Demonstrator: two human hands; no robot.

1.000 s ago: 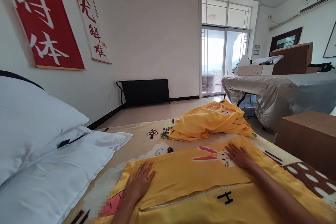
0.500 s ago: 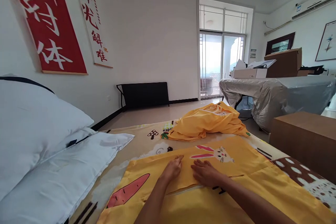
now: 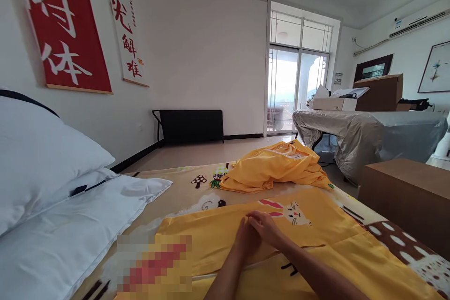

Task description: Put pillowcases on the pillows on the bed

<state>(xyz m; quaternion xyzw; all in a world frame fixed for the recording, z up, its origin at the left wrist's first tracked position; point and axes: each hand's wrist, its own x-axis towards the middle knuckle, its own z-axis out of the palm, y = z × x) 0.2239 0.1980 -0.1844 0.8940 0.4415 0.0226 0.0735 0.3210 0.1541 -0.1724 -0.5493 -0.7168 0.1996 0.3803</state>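
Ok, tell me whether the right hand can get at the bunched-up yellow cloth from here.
Probably yes: only the flat yellow cloth lies between the right hand and the bunched-up yellow cloth, and nothing stands in the way, though it may take a forward stretch.

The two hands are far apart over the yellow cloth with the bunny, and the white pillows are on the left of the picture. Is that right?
Not quite. The head view shows the left hand and right hand close together, not far apart, over the yellow cloth with the bunny. The white pillows are indeed on the left.
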